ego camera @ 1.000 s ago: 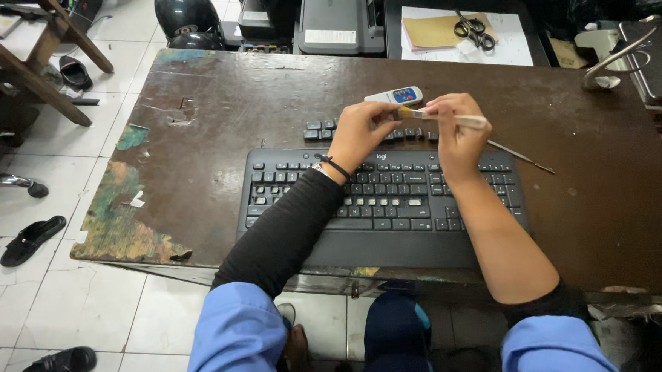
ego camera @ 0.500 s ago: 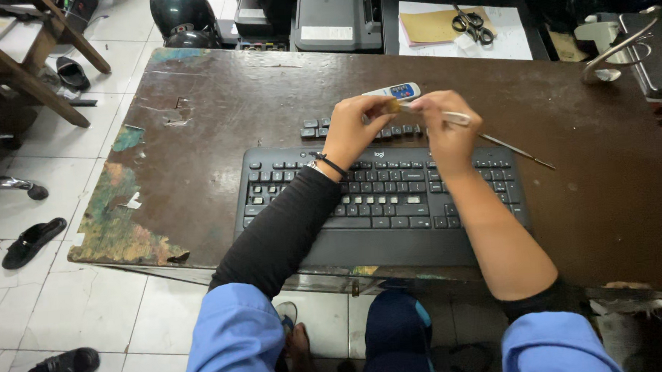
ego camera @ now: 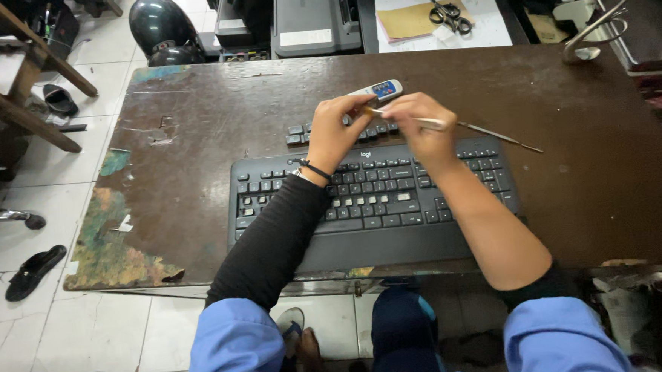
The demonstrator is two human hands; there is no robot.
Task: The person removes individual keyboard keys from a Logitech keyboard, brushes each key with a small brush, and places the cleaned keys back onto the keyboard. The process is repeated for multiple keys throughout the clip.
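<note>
The left hand (ego camera: 336, 133) and right hand (ego camera: 419, 132) meet above the top edge of the black plastic computer keyboard (ego camera: 369, 199), which lies flat on the worn dark-brown wooden surface (ego camera: 214, 116). The right grip is clenched on a thin pale-handled tool with a long metal shaft (ego camera: 448, 125), its shaft pointing right. The left grip pinches the tool's near tip; whether it grasps anything else, I cannot tell. A row of loose black keycaps (ego camera: 296, 133) lies just beyond the keyboard, near a small grey handheld device with a blue screen (ego camera: 379, 91).
</note>
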